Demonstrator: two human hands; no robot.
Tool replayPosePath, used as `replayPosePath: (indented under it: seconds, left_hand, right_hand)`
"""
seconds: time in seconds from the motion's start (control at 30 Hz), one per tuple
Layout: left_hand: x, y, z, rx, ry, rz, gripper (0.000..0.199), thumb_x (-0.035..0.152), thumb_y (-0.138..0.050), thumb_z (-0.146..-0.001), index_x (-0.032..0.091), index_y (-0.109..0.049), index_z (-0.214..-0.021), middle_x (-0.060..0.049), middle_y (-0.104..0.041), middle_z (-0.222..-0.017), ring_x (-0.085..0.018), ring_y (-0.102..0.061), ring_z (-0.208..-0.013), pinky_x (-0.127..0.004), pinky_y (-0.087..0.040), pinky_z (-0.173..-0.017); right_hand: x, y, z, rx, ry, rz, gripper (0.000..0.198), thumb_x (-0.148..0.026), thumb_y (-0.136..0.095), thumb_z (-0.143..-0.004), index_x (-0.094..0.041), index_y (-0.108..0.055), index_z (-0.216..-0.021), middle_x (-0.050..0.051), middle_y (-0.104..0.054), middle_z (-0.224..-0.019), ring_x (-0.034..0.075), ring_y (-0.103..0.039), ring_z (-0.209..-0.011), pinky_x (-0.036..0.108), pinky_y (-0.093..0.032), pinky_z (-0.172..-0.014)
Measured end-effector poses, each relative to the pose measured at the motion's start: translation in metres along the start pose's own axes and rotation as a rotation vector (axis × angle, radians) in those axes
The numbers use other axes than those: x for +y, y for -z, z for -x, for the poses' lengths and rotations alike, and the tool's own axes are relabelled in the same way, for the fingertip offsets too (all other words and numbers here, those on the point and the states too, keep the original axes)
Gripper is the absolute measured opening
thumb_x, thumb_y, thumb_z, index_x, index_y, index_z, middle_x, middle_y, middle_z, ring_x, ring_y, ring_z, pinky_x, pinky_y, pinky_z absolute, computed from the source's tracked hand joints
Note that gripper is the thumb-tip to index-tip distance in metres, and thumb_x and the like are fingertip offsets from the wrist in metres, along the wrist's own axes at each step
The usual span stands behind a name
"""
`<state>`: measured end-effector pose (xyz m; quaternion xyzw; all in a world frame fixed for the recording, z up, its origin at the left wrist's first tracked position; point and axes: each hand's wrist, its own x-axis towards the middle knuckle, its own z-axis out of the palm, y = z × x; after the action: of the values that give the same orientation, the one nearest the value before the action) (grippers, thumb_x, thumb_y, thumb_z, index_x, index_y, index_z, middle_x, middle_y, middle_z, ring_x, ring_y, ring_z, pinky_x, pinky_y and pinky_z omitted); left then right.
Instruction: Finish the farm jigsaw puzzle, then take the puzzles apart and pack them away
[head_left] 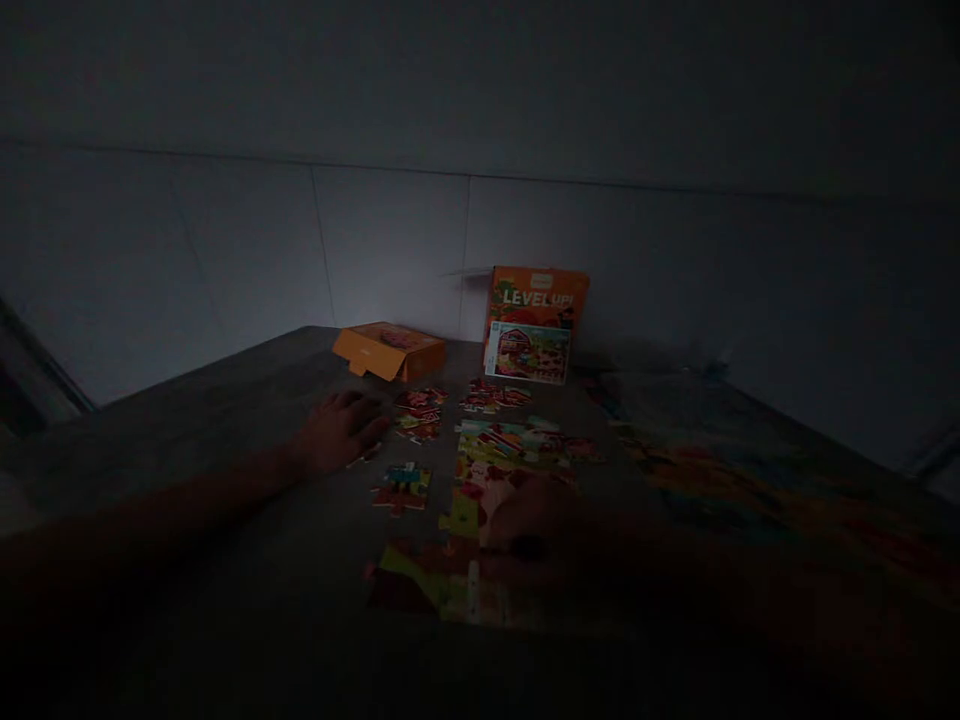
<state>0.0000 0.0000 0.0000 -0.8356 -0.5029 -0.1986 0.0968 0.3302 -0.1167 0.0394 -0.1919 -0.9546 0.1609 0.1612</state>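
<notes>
My left hand (341, 430) rests on the table with its fingers spread, holding nothing. It lies left of a small pile of jigsaw pieces (420, 412). Over the partly joined jigsaw puzzle (517, 462) is my right hand (529, 525), its fingers curled down onto the picture. The dimness hides whatever its fingertips hold. A puzzle piece with a blue-green shape (403, 482) lies between the hands. Nearer to me, joined green and brown pieces (409, 578) make up the puzzle's lower edge.
An orange puzzle box (544, 290) stands against the wall with a picture card (529, 352) leaning on it. An orange box lid or tray (390, 348) sits to its left. More loose pieces (495, 397) lie before the card. A colourful sheet (705, 470) covers the table's right side.
</notes>
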Motion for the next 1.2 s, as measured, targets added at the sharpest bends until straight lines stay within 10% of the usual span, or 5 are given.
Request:
replayPosePath:
  seconds: [0.2, 0.33, 0.67, 1.0, 1.2]
  left_hand:
    - [0.024, 0.015, -0.036, -0.019, -0.482, 0.161, 0.041, 0.036, -0.045, -0.096, 0.018, -0.050, -0.133, -0.014, -0.048, -0.139, -0.028, -0.045, -0.127, -0.044, -0.040, -0.106]
    - [0.045, 0.003, -0.061, -0.147, -0.713, 0.214, 0.049, 0.034, -0.046, -0.096, 0.022, -0.041, -0.143, -0.012, -0.034, -0.152, -0.028, -0.034, -0.138, -0.044, -0.032, -0.112]
    - [0.044, -0.016, -0.059, -0.198, -0.571, 0.137, 0.044, 0.022, -0.039, -0.097, 0.021, -0.046, -0.140, -0.009, -0.047, -0.144, -0.027, -0.044, -0.132, -0.043, -0.035, -0.110]
    - [0.049, -0.013, -0.059, -0.126, -0.538, 0.092, 0.043, 0.022, -0.042, -0.094, 0.018, -0.047, -0.136, -0.013, -0.058, -0.128, -0.027, -0.055, -0.118, -0.042, -0.044, -0.099]
    - [0.048, -0.016, -0.061, -0.137, -0.578, 0.140, 0.038, 0.022, -0.042, -0.095, 0.019, -0.053, -0.131, -0.009, -0.057, -0.133, -0.025, -0.051, -0.123, -0.040, -0.040, -0.105]
  right_hand:
    - [0.064, 0.026, -0.033, 0.114, -0.227, 0.348, 0.021, -0.022, -0.054, -0.085, -0.015, -0.061, -0.066, 0.001, -0.058, -0.064, 0.011, -0.048, -0.058, 0.025, -0.033, -0.059]
    - [0.125, 0.023, -0.056, 0.238, -0.292, 0.516, 0.017, -0.023, -0.057, -0.087, -0.016, -0.069, -0.097, 0.010, -0.066, -0.101, 0.021, -0.057, -0.097, 0.033, -0.040, -0.089]
    - [0.159, 0.005, -0.056, 0.295, -0.412, 0.367, 0.028, -0.026, -0.061, -0.086, -0.016, -0.066, -0.112, 0.013, -0.063, -0.115, 0.025, -0.055, -0.109, 0.039, -0.042, -0.094]
    - [0.158, 0.006, -0.057, 0.271, -0.501, 0.236, 0.053, -0.016, -0.063, -0.084, -0.017, -0.047, -0.135, 0.003, -0.069, -0.095, 0.014, -0.063, -0.081, 0.024, -0.048, -0.074]
    - [0.148, 0.009, -0.055, 0.307, -0.610, 0.385, 0.040, -0.028, -0.061, -0.084, -0.017, -0.061, -0.122, 0.013, -0.061, -0.117, 0.027, -0.053, -0.110, 0.037, -0.040, -0.094]
